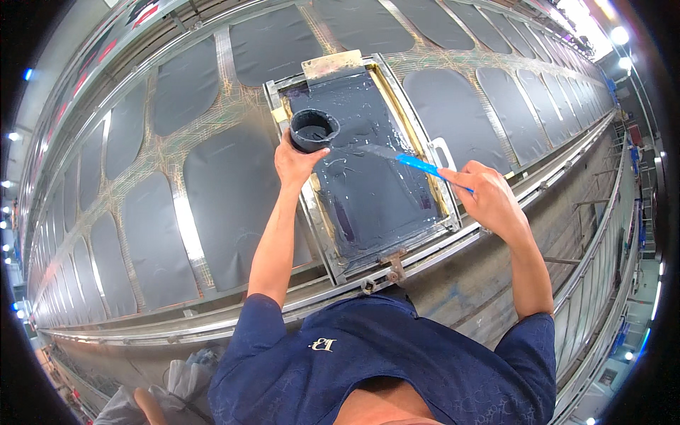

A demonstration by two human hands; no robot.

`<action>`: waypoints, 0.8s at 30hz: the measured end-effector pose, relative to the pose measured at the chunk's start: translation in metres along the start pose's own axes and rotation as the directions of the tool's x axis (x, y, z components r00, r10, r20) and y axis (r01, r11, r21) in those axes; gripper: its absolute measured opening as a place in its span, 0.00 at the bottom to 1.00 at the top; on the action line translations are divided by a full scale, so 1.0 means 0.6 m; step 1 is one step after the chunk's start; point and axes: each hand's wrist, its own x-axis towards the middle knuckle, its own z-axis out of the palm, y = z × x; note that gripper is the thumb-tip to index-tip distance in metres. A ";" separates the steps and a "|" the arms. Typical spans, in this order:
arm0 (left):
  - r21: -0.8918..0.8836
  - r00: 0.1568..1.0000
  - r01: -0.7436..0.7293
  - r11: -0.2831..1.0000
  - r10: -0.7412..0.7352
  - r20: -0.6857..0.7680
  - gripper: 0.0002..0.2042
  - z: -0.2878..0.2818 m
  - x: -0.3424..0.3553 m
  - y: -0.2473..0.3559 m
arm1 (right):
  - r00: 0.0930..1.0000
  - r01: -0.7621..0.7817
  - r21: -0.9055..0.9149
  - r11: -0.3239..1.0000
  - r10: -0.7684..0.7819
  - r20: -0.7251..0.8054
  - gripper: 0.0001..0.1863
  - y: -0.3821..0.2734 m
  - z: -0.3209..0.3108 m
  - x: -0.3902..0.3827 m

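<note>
My left hand [299,164] is closed around a dark round cup [333,134] with dark grey paste inside, held tilted over a screen printing frame [322,234]. In my right hand [489,197] is a spatula with a blue handle [425,166]. Its smeared blade reaches left toward the cup, above the screen. Wet dark grey ink [375,202] coats much of the mesh, with glossy ridges and streaks. Yellowish tape [423,159] runs along the inner right side of the frame.
Long printing tables carry rows of dark grey fabric pieces [237,205] on both sides. A tan, stained plate [331,66] lies at the frame's far end. A white handle [444,152] sits on its right side. A metal rail [177,333] runs along the table's near edge.
</note>
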 end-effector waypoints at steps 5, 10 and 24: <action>-0.287 1.000 0.017 0.958 -0.010 0.025 0.42 -0.039 0.014 -0.038 | 0.982 0.167 -0.017 0.986 -0.168 -0.088 0.17 0.011 0.121 0.134; -0.314 1.000 0.021 0.949 -0.022 0.001 0.36 -0.100 0.025 0.016 | 0.959 0.260 -0.150 0.954 -0.273 -0.072 0.12 -0.041 0.244 0.293; -0.412 0.998 0.062 0.909 -0.059 0.020 0.37 -0.081 -0.029 0.012 | 0.921 0.368 -0.252 0.895 -0.314 0.231 0.26 -0.061 0.282 0.083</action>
